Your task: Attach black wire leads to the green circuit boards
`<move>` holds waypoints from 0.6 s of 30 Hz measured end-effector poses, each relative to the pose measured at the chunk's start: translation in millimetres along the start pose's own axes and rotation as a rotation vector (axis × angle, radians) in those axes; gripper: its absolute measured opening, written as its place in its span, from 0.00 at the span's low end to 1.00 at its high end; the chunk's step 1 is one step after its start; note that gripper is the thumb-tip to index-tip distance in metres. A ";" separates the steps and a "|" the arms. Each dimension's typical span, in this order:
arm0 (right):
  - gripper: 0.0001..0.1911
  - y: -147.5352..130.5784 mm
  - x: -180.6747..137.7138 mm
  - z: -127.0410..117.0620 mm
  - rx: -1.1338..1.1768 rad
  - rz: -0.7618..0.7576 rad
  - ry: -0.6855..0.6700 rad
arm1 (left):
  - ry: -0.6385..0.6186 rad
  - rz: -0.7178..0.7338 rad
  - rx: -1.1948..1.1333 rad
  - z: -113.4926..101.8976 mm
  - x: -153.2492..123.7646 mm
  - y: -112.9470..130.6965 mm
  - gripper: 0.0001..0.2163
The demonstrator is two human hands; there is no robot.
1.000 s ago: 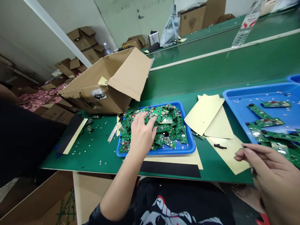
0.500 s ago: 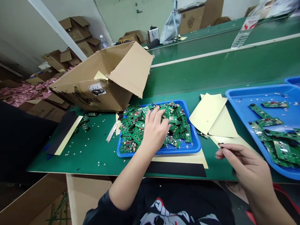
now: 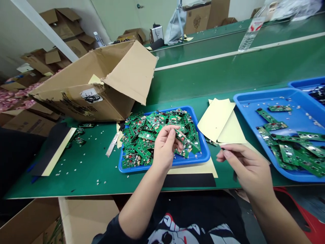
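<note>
My left hand is closed on a small green circuit board, tilted above a blue tray heaped with circuit boards. My right hand is closed in a pinch, apart from the left and to the right of this tray. At its fingertips is a small dark piece, mostly hidden by the fingers, so its kind does not show. A dark bit also shows under the right palm.
A second blue tray with fewer boards stands on the right. Yellow sheets lie between the trays. An open cardboard box is at the back left. A black strip lies along the front edge. A plastic bottle stands behind.
My left hand has come up off the heap with a circuit board in it and turned toward the right hand. My right hand has moved left, still pinching the dark piece. The view has shifted.
</note>
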State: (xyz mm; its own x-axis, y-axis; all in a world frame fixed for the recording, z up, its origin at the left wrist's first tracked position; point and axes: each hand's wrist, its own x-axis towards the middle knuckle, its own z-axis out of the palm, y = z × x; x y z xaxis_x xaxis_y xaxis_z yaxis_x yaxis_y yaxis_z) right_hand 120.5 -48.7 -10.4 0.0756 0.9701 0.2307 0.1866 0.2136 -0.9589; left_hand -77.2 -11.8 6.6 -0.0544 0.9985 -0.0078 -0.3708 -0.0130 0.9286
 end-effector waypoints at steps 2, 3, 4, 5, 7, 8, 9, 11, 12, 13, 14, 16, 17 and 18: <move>0.06 -0.4 -0.4 4.0 0.006 -0.029 -0.021 | 0.028 -0.167 -0.135 3.2 -8.3 -4.2 0.13; 0.06 -0.7 -0.6 6.3 0.000 -0.042 -0.032 | 0.038 -0.238 -0.181 5.3 -12.5 -6.2 0.13; 0.06 -1.1 -0.7 8.7 -0.012 -0.056 -0.043 | 0.044 -0.300 -0.215 7.8 -16.4 -8.1 0.14; 0.06 -1.6 -0.6 11.4 -0.028 -0.071 -0.055 | 0.046 -0.352 -0.239 10.4 -19.9 -9.8 0.15; 0.06 -3.0 0.2 16.7 -0.067 -0.119 -0.089 | 0.037 -0.431 -0.262 15.6 -25.8 -12.3 0.16; 0.07 -3.8 0.9 19.1 -0.086 -0.150 -0.105 | 0.027 -0.460 -0.263 17.7 -28.1 -12.9 0.15; 0.07 -4.6 1.8 21.2 -0.105 -0.183 -0.117 | 0.011 -0.482 -0.258 19.3 -29.9 -12.9 0.14; 0.08 -5.9 3.7 24.0 -0.143 -0.249 -0.129 | -0.029 -0.496 -0.244 20.7 -32.4 -11.5 0.11; 0.08 -6.4 4.7 24.6 -0.163 -0.277 -0.132 | -0.047 -0.489 -0.239 20.6 -33.2 -10.3 0.11; 0.08 -6.8 5.6 24.8 -0.182 -0.301 -0.135 | -0.061 -0.474 -0.238 20.2 -33.9 -8.8 0.13; 0.09 -6.9 6.5 24.8 -0.198 -0.321 -0.140 | -0.068 -0.456 -0.236 19.6 -34.4 -7.3 0.15; 0.09 -6.5 8.0 24.6 -0.223 -0.344 -0.154 | -0.079 -0.425 -0.201 18.5 -35.3 -4.9 0.18; 0.10 -6.0 8.6 24.7 -0.231 -0.352 -0.162 | -0.087 -0.407 -0.159 18.2 -35.8 -4.3 0.17; 0.10 -5.4 9.1 24.9 -0.239 -0.359 -0.171 | -0.094 -0.389 -0.111 18.1 -36.2 -4.2 0.17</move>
State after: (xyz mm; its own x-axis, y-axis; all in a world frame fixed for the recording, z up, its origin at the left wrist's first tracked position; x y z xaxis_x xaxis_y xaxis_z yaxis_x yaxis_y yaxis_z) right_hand 95.7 -38.1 -7.2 -0.1934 0.8492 0.4914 0.3932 0.5260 -0.7541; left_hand -56.9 -46.9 9.6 0.1927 0.9306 -0.3113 -0.4453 0.3656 0.8173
